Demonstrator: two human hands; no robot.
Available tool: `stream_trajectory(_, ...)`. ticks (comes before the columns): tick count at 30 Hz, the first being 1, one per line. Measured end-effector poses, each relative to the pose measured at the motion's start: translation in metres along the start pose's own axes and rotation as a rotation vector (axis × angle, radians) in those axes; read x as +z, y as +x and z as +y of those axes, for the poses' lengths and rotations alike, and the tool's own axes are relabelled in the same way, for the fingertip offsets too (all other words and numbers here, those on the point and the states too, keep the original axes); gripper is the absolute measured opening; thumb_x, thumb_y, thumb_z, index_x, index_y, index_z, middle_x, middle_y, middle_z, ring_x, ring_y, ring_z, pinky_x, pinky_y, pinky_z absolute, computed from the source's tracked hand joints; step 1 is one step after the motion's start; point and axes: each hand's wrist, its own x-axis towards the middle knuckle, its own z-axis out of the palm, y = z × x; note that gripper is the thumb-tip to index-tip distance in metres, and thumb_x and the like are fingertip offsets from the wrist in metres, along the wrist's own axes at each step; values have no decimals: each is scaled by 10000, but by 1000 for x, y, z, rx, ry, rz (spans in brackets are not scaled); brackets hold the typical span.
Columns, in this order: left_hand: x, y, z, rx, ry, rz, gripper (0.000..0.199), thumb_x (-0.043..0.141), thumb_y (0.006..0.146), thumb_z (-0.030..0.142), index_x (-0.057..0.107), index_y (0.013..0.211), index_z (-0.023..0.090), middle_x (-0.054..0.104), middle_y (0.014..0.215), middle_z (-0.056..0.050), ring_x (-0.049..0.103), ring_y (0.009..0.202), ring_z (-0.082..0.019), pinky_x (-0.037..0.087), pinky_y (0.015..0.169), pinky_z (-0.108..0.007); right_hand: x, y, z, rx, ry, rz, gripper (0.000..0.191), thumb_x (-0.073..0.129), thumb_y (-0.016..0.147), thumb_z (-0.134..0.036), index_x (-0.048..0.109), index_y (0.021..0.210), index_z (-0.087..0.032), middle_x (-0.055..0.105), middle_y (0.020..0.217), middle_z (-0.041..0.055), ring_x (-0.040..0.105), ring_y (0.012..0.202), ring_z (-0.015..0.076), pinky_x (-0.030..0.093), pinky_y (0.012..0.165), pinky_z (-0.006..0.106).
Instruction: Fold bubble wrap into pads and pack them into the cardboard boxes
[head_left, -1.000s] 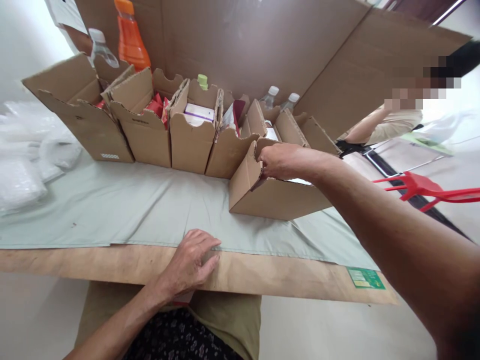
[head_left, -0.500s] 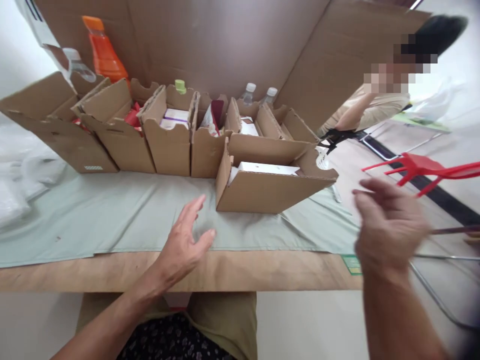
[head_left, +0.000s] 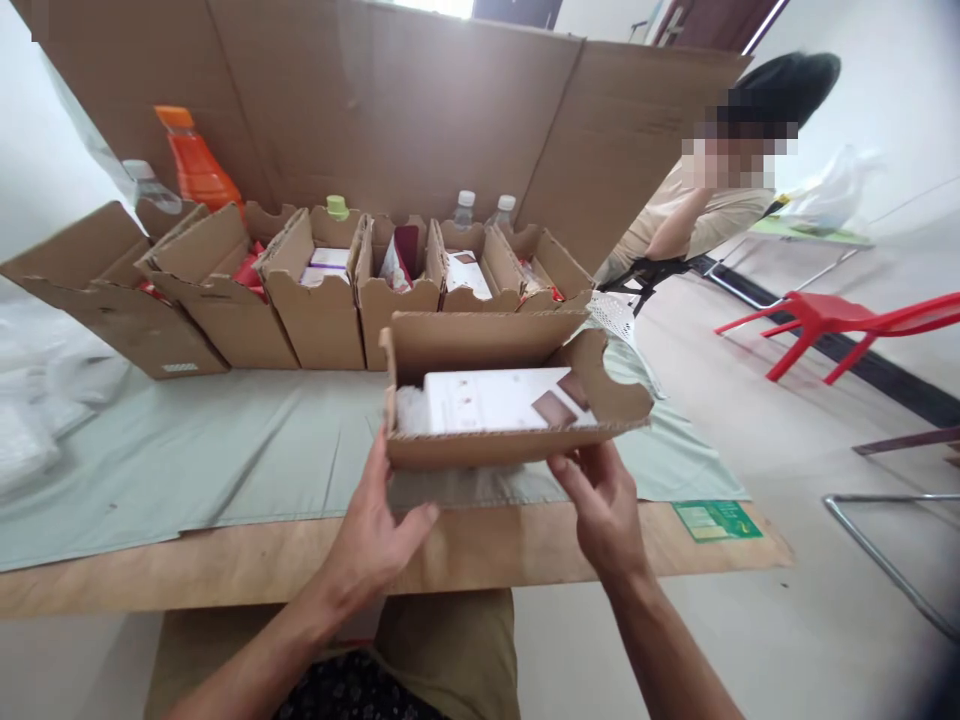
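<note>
An open-topped cardboard box (head_left: 487,452) is tilted toward me above the front of the cloth-covered table. Inside it lie a white carton (head_left: 487,400) with brown squares and some clear plastic wrap (head_left: 412,410). My left hand (head_left: 379,540) is at the box's left end, its fingers against the lower corner and its thumb apart from the box. At the lower right, my right hand (head_left: 606,505) grips the box, with the thumb in front and the other fingers partly hidden beneath it.
Behind stands a row of several cardboard boxes (head_left: 326,335) holding packages, with bottles behind them, one orange (head_left: 202,165). Plastic bags (head_left: 37,400) lie at left. A seated person (head_left: 675,220) and a red chair (head_left: 832,315) are at right, beyond a tall cardboard panel (head_left: 405,110).
My right hand has come in from the right and taken hold of the box. The box has moved nearer and tilted toward me, showing more of the white carton. My left hand now touches its left end.
</note>
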Motion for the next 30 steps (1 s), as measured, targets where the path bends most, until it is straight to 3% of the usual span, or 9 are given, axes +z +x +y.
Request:
stream_trajectory(2,-28,-28,0,-85,-6,88,682,655,933,388,363,1544,315,523,1530,-124,531,1420,-352,441,1197,-628,20,-19,-17,-27,-4,-67,402,731,883,-491,663,1207,-264,729,1200,87,679,1088,287,554,953,444)
stream_trajectory(4,-61,-38,6,-108,-17,219,645,687,924,402,414,1504,337,521,1530,-97,532,1414,-336,449,1198,-607,48,-20,-38,-67,22,-181,390,719,881,-451,655,1224,-274,735,1197,75,681,1083,280,564,946,441)
stream_trajectory(7,-97,-15,21,-50,-29,370,701,763,862,389,442,1483,340,516,1532,-76,507,1429,-338,476,1173,-595,83,5,-64,-148,89,-275,391,695,862,-422,635,1220,-275,732,1215,56,670,1082,257,564,964,430)
stream_trajectory(10,-98,15,32,23,-50,373,722,771,828,377,451,1470,297,574,1457,-87,567,1359,-332,513,1135,-582,90,28,-71,-205,102,-224,417,699,844,-441,626,1212,-259,733,1197,57,665,1084,251,549,979,423)
stream_trajectory(13,-69,16,28,69,-46,283,723,715,870,358,406,1519,283,553,1502,-103,529,1416,-327,446,1208,-582,68,24,-54,-177,75,-122,441,731,866,-454,633,1247,-256,703,1273,81,659,1144,263,531,1017,426)
stream_trajectory(16,-27,-12,14,62,12,191,829,648,918,312,233,1635,284,409,1644,-144,425,1518,-356,360,1262,-631,39,3,-26,-93,81,-15,469,736,897,-466,630,1306,-264,669,1345,103,636,1242,293,503,1087,450)
stream_trajectory(21,23,-48,6,35,45,14,1018,659,888,240,22,1681,296,263,1721,-187,327,1568,-442,377,1219,-728,15,-5,-3,-85,131,156,512,451,1015,-594,600,1395,-285,608,1456,89,512,1445,299,361,1255,524)
stream_trajectory(26,73,-23,30,125,32,-109,1151,680,845,205,-122,1666,291,51,1780,-160,131,1628,-456,272,1271,-746,-20,46,6,-114,150,273,682,288,984,-715,609,1378,-260,675,1333,130,598,1357,330,460,1158,554)
stream_trajectory(30,123,7,57,153,3,-321,1201,707,799,214,-130,1660,194,-133,1765,-203,-51,1624,-473,155,1309,-719,-64,106,17,-180,-195,229,983,-74,935,-744,677,1299,-224,723,1202,195,664,1228,347,548,947,497)
